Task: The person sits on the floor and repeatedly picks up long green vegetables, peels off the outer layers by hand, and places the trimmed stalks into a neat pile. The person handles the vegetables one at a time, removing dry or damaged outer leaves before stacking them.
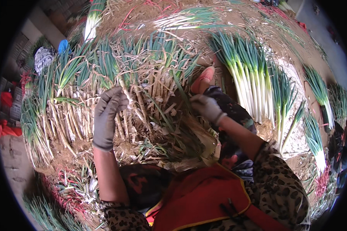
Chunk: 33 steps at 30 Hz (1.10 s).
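Note:
My left hand [110,115], in a grey work glove, is raised with its fingers curled in front of the standing long green onions [72,121]. A soil-browned stalk [140,111] slants just beside its fingertips; whether they grip it cannot be told. My right hand [207,108], gloved and blurred, is curled above my knee. A long green leaf [181,91] runs close by its fingers, and I cannot tell if it is held. Below hang blurred dry outer leaves [202,138], over my lap and the red apron [202,199].
Cleaned white-stemmed green onions [250,83] lean in a row at the right, with a smaller group [282,101] beside them. Loose green onions [188,18] lie on the ground ahead. Peelings and red ties [72,190] litter the lower left. My pink shoe [204,78] rests between the piles.

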Tool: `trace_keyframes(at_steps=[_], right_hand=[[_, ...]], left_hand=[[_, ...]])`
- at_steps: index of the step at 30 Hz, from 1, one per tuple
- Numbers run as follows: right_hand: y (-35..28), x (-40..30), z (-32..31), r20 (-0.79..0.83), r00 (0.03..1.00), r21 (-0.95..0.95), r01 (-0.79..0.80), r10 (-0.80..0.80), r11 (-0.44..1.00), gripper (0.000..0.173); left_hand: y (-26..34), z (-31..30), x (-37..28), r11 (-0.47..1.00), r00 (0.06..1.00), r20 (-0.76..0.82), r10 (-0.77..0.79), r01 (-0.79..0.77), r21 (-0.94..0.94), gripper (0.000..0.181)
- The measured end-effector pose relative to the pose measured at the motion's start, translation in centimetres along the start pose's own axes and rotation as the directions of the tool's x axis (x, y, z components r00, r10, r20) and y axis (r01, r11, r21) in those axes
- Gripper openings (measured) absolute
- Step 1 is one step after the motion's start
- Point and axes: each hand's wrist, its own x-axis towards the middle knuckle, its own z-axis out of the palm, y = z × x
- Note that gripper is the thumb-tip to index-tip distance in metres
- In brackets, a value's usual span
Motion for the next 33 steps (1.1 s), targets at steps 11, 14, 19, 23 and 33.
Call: trace_keyframes(at_steps=[11, 14, 19, 23, 33], right_hand=[[13.0, 9.7, 19.9, 0.140, 0.562, 0.307, -0.807, 0.815, 0.504, 0.042], [14.6, 12.2, 20.7, 0.176, 0.383, 0.595, -0.775, 0.907, 0.211, 0.047], [20.6, 14.7, 23.6, 0.290, 0.405, 0.712, -0.697, 0.867, 0.088, 0.037], [26.3, 14.3, 25.4, 0.488, 0.558, 0.711, -0.700, 0.671, 0.065, 0.031], [24.4, 15.4, 26.3, 0.519, 0.557, 0.797, -0.590, 0.648, -0.131, 0.048]], left_hand=[[-1.1, -4.3, -2.6, 0.954, 0.998, 0.012, 0.061, -0.061, 0.292, 0.029], [-1.2, -5.0, -2.7, 0.904, 0.996, -0.020, 0.088, -0.071, 0.420, 0.033], [-0.3, -4.3, -3.1, 0.931, 0.985, -0.174, -0.014, 0.076, 0.357, 0.027], [0.0, -3.7, -3.4, 0.919, 0.981, -0.182, -0.068, 0.133, 0.371, 0.028], [-0.9, -2.5, -2.5, 0.923, 0.994, -0.063, -0.084, 0.101, 0.371, 0.028]])
